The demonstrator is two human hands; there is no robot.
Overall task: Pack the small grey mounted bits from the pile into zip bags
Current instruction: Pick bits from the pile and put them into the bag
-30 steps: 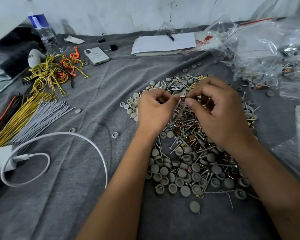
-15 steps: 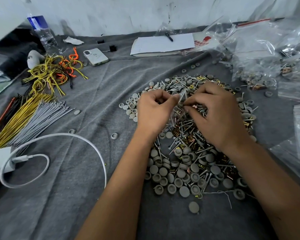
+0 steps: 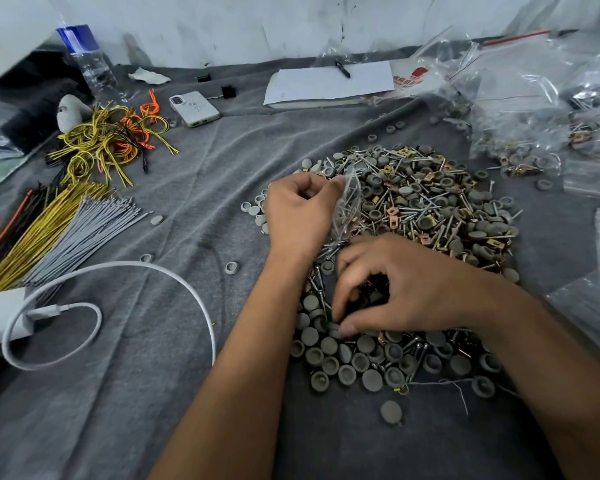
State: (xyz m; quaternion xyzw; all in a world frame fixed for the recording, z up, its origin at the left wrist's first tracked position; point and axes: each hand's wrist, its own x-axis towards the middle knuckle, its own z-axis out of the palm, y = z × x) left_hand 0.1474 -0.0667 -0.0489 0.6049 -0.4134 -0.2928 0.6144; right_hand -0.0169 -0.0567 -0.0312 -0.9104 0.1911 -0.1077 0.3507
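While the pile of grey bits [image 3: 420, 237] lies mid-cloth, the zip bag [image 3: 349, 202], pinched by the left hand [image 3: 298, 216], hangs far-left of the right hand [image 3: 395, 296]; its curled fingertips pinch bits at the near edge.

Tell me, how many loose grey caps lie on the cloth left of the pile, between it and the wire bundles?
3: one grey cap beside the grey wire tips, one near the white cable, one nearer the left forearm. Folds may hide others.
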